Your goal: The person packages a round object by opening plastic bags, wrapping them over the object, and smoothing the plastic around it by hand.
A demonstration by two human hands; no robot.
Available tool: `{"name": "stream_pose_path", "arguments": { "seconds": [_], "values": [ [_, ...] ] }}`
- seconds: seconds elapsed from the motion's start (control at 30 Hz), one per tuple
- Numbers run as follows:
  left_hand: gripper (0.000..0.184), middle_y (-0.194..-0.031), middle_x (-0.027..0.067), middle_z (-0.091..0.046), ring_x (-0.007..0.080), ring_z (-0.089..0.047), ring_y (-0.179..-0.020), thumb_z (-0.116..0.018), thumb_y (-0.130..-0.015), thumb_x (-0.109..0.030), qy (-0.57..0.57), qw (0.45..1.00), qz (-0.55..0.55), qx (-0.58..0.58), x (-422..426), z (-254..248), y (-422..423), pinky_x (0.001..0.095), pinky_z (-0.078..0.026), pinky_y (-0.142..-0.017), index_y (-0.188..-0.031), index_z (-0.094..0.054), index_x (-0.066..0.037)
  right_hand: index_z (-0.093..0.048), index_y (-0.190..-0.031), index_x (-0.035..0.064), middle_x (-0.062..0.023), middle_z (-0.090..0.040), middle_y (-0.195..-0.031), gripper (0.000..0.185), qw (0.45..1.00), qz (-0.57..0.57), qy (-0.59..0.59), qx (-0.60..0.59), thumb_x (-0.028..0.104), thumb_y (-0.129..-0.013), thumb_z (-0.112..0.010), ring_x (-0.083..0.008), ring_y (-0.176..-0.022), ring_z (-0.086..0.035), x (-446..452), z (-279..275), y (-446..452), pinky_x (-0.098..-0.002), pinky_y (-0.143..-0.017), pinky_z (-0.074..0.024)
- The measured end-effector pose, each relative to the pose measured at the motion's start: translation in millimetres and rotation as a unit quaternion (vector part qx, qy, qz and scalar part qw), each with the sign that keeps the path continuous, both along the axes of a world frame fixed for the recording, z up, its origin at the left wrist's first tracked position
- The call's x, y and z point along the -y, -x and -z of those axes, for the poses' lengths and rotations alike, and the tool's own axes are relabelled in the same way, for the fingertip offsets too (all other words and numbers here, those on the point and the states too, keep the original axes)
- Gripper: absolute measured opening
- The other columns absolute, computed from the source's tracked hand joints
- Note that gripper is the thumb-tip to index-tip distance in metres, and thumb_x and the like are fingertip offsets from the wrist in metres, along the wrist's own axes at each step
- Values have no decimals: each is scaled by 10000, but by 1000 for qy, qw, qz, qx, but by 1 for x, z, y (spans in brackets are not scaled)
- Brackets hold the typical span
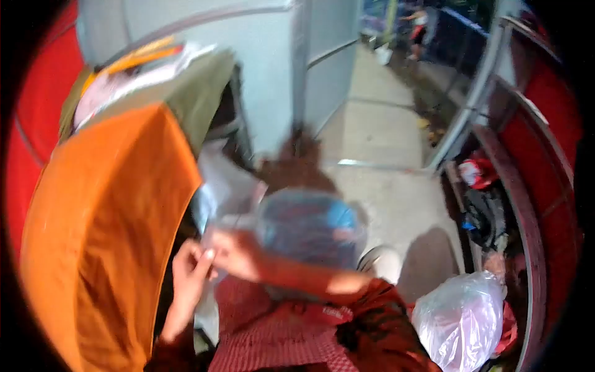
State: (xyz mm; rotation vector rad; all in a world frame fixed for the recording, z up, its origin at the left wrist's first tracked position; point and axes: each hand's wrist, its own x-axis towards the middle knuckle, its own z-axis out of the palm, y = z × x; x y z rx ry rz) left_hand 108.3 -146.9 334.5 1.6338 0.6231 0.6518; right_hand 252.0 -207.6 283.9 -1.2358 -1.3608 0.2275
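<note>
My left hand [191, 273] is beside the orange cloth, its thumb and fingers pinched together. Right against it, my right hand [232, 253] reaches across from the right with its fingers closed. What the fingers hold is too small and blurred to name. Just beyond the hands hangs a whitish plastic sheet or bag [226, 186]. A translucent tub [310, 226] with something blue in it stands on the floor past my right forearm.
An orange cloth [118, 217] covers a surface at left, with papers [133, 84] behind. At right are a clear plastic bag [462, 319] and a rack holding dark items [486, 214]. A doorway shows a distant person [419, 31] on the path [375, 124].
</note>
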Motion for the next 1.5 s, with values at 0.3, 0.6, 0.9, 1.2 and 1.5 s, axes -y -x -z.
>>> {"name": "stream_pose_path", "arguments": {
  "seconds": [0.3,0.6,0.9,1.2,1.5],
  "values": [
    [78,-870,63,-647,138,-626,-779,-531,-894,19,232,954,-89,165,-2,32,-1,292,-528,-684,-871,-571,-45,-383,-690,28,-102,-397,-613,343,996,-75,43,6,118,-749,-709,-144,-580,-445,-7,25,-20,-350,-513,-359],
    [110,-776,-23,-457,94,-465,-656,-573,-893,-162,180,966,13,184,6,1,5,228,-416,-580,-930,-492,-99,-438,-624,97,-2,-470,-552,368,903,-63,13,-424,227,-858,-691,-132,-461,-473,-15,9,-72,-308,-409,-357],
    [297,-701,-32,-546,83,-457,-514,-552,-949,-359,-12,961,-258,99,-111,49,80,222,-374,-481,-867,-597,-77,-566,-700,67,-33,-499,-612,305,937,315,58,-139,246,-945,-536,-186,-512,-496,59,-55,-270,-384,-477,-416],
    [555,-1249,128,-494,256,-528,-1118,-560,-764,2,-321,911,-245,82,-48,24,26,357,-450,-941,-1311,-463,-14,-436,-699,139,47,-424,-586,333,912,187,-75,-357,186,-880,-712,-80,-462,-383,79,-153,-232,-228,-425,-299],
    [263,-930,181,-656,369,-627,-878,-655,-778,-93,-546,835,-61,-22,-77,-3,-127,440,-495,-785,-1032,-619,-33,-471,-745,160,65,-432,-637,341,982,29,-29,-185,272,-806,-787,-39,-525,-342,59,-195,-142,-212,-476,-274]
  ]
}}
